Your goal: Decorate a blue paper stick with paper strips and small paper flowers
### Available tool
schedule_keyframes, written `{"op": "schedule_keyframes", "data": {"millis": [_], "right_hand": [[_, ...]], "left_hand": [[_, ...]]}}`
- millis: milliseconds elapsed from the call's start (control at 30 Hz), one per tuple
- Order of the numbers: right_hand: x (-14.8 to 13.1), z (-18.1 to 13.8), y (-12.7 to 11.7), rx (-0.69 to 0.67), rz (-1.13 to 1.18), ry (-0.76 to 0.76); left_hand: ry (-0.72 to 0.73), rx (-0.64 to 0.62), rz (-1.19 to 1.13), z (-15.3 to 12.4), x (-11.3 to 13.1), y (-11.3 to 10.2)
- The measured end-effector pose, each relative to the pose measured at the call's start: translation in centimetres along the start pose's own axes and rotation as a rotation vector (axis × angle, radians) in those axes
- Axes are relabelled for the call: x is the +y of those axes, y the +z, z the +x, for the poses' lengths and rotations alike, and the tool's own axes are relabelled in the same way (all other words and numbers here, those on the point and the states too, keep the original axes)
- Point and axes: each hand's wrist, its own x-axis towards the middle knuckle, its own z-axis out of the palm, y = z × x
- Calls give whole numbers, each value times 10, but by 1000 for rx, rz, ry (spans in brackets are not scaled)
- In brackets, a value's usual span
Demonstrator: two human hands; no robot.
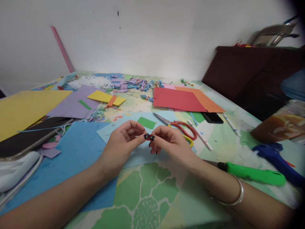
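Both hands meet over a light blue sheet (133,162), thumbs nearly tip to tip. Between the thumbs and fingers of my left hand (127,136) and my right hand (170,140) is a tiny red piece of paper (149,138), mostly hidden by the fingertips. Just beyond the hands a green paper rectangle (147,122) lies on the light blue sheet. Red-handled scissors (183,127) rest beside my right hand, blades pointing away to the left. A white marker (200,135) lies right of the scissors.
Blue paper (81,152), a dark phone (30,133) and yellow paper (30,108) lie left. Red paper (178,99) and several curled scraps (143,84) are at the back. Right are a green-handled cutter (254,173), a blue-handled tool (281,159) and a drink (278,124).
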Motion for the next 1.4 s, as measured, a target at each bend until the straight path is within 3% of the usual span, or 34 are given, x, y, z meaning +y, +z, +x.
{"op": "schedule_keyframes", "data": {"millis": [633,833,1033,1167,1400], "right_hand": [[4,-2,2,46,-144,-100],[1,-2,-1,84,-320,-198],[-5,-5,-4,67,-676,-334],[-5,-5,-5,23,-727,-368],[-7,-5,-6,-21,-732,-319]], "left_hand": [[31,57,-139,2,-5,0],[99,-5,130,1,-2,-1],[437,-92,674,-6,3,0],[529,-108,759,-7,1,-1],[541,-125,827,-7,-2,1]]}}
